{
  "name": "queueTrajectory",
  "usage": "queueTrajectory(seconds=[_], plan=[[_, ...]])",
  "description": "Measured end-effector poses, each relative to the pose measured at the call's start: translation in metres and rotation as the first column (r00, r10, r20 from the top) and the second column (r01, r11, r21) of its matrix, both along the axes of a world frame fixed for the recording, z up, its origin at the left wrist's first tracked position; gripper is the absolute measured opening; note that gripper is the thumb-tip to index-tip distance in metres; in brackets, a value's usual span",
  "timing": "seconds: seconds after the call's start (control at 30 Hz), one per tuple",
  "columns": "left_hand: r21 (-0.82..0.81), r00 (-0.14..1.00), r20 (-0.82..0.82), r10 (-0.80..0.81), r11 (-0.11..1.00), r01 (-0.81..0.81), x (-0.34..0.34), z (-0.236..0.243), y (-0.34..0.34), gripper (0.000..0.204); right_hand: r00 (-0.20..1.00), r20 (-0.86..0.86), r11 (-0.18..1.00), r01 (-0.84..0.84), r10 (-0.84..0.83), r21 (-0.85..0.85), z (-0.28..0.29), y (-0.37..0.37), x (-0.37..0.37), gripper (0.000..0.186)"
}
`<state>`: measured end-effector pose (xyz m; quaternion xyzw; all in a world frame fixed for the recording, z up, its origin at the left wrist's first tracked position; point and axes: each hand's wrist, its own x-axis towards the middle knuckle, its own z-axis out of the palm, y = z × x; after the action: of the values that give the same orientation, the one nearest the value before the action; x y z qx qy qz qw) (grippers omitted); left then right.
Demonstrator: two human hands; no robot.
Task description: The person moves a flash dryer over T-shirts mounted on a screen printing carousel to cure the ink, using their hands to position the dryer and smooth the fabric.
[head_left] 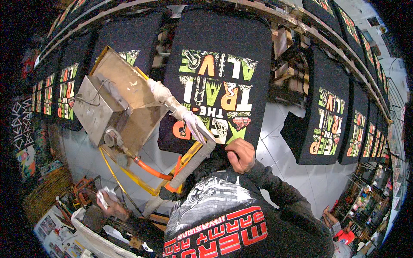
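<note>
A black T-shirt [202, 38] with a bright green, orange and white print lies spread before me. At its near edge is my right hand [241, 155], fingers curled closed; what they hold, if anything, is hidden. My left hand [109, 203], low at the left, is closed on a crumpled white cloth [103, 195] and slightly blurred. Between the hands and over the T-shirt's left side stands a metal box heater [103, 109] with a broad plate. An orange hose [150, 168] runs from it along a yellow frame [122, 172], beside a tape-wrapped bar [191, 161].
More printed black T-shirts hang or lie in rows at the left and right [329, 116]. A long rail [297, 21] curves along the far side. A cluttered shelf [365, 202] stands at the right, near another person's legs [330, 218]. Tiled floor [292, 172] shows between.
</note>
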<state>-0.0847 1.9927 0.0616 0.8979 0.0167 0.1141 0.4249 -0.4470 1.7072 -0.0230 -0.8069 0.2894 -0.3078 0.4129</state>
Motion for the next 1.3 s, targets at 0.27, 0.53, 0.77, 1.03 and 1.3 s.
queueTrajectory(seconds=[0.27,0.53,0.77,1.03,1.3], plan=[[-0.844,0.724,-0.425,-0.543,0.527,-0.1,0.009,-0.02,-0.066,0.036,0.977,0.2,0.926,0.009,0.072,-0.377,0.06,-0.007,0.062,0.027],[-0.252,0.866,0.035,-0.499,0.834,0.491,0.043,-0.044,-0.1,0.055,0.99,0.078,0.879,-0.064,0.114,-0.473,0.052,0.006,0.096,0.031],[-0.317,0.831,0.174,-0.529,0.768,0.556,0.032,-0.057,-0.109,0.048,0.989,0.126,0.795,0.018,0.074,-0.606,0.039,0.007,0.102,0.034],[0.216,0.769,0.337,-0.544,0.839,0.499,0.045,-0.056,-0.108,0.045,0.982,0.175,0.791,0.054,0.068,-0.609,0.037,0.004,0.103,0.035],[0.652,0.4,0.506,-0.764,0.642,0.402,0.087,-0.076,-0.091,0.044,0.983,0.176,0.78,0.066,0.056,-0.622,0.034,0.007,0.105,0.037]])
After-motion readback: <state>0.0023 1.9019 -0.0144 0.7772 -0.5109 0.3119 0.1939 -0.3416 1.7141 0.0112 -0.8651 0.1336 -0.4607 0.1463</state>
